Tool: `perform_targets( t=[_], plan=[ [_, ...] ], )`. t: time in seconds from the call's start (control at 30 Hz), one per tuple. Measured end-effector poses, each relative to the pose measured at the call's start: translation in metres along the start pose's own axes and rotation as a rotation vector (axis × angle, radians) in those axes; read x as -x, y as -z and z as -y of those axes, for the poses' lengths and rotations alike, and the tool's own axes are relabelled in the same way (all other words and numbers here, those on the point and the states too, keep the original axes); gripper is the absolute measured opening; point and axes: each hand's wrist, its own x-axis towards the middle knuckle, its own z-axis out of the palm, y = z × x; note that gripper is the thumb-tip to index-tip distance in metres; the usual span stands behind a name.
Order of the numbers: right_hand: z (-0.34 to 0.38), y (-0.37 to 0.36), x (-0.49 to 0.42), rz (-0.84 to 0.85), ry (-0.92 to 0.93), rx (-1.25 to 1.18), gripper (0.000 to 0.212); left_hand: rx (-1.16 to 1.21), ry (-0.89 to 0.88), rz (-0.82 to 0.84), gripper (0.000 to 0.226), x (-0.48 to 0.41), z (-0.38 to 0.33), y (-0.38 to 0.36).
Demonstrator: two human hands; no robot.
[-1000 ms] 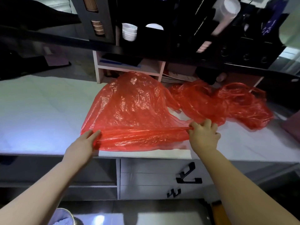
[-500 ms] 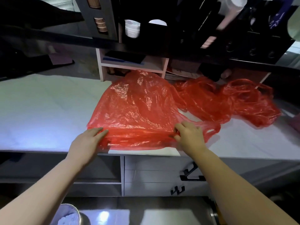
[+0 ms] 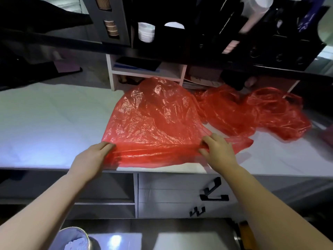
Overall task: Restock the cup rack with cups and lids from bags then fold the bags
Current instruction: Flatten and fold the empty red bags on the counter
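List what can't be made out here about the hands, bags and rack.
1. Head view: left hand: thumb hidden under the near bag, grip unclear.
2. Head view: far bag: crumpled on itself, any contents hidden.
3. Head view: cup rack: upper right blurred and cut by the top edge.

The left hand (image 3: 93, 156) shows only its back; its thumb is hidden, so whether it pinches the near fold of the red bag (image 3: 153, 123) or merely presses on it cannot be told. The right hand (image 3: 219, 152) pinches that fold and covers the plastic beneath its palm. Both forearms run off the lower edge. At lower left a metal cup (image 3: 73, 239) is cut by that edge. The second red bag (image 3: 252, 112) loses its far side in shadow under the dark shelf (image 3: 270, 70). At upper right the clear cups (image 3: 255, 8) are smeared by blur, so they cannot be counted
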Motion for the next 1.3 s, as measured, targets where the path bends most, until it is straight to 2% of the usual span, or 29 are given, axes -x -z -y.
perform_targets(
  t=[0.03, 0.13, 0.23, 0.3, 0.37, 0.5, 0.6, 0.7, 0.83, 0.93, 1.0, 1.07, 1.23, 1.3],
  plan=[
    [-0.001, -0.002, 0.001, 0.019, -0.001, 0.013, 0.019, 0.010, -0.003, 0.017, 0.060, 0.000, -0.001, -0.002],
    [0.000, -0.009, 0.003, -0.024, 0.000, 0.028, 0.014, 0.045, -0.027, 0.056, 0.059, 0.001, -0.002, -0.007],
    [-0.004, -0.011, 0.005, -0.099, 0.012, 0.076, 0.035, 0.040, -0.069, 0.055, 0.053, 0.002, -0.002, -0.011],
    [-0.008, -0.010, 0.006, -0.146, 0.005, 0.142, 0.039, 0.018, -0.096, 0.054, 0.050, 0.003, 0.000, -0.012],
    [-0.008, -0.008, 0.005, -0.053, -0.038, 0.179, 0.038, 0.013, -0.105, 0.063, 0.049, 0.003, 0.003, -0.014],
    [0.007, 0.001, 0.006, 0.276, -0.036, 0.165, 0.044, 0.045, -0.105, 0.084, 0.048, 0.003, 0.000, -0.012],
    [0.028, 0.008, 0.007, 0.228, 0.003, -0.013, 0.052, 0.047, -0.084, 0.112, 0.073, 0.004, -0.008, -0.002],
    [0.044, 0.002, -0.002, 0.139, 0.088, -0.069, 0.050, 0.069, -0.063, 0.056, 0.072, -0.003, -0.013, 0.002],
    [0.064, -0.012, -0.015, 0.326, 0.082, -0.076, 0.040, 0.097, -0.080, 0.003, 0.066, -0.021, -0.023, -0.007],
    [0.069, -0.025, -0.015, 0.489, 0.041, 0.011, 0.048, 0.030, -0.137, 0.145, 0.075, -0.028, -0.028, -0.018],
    [0.068, -0.037, -0.010, 0.504, 0.059, 0.126, 0.055, -0.078, -0.167, 0.230, 0.078, -0.030, -0.025, -0.029],
    [0.063, -0.048, -0.004, 0.511, 0.081, 0.197, 0.059, -0.104, -0.162, 0.233, 0.082, -0.028, -0.022, -0.036],
    [0.033, -0.058, 0.010, 0.555, 0.041, 0.066, 0.090, -0.123, -0.108, 0.247, 0.105, -0.027, -0.015, -0.046],
    [0.027, -0.055, 0.013, 0.541, 0.014, 0.036, 0.093, -0.137, -0.099, 0.284, 0.110, -0.029, -0.017, -0.044]
  ],
)
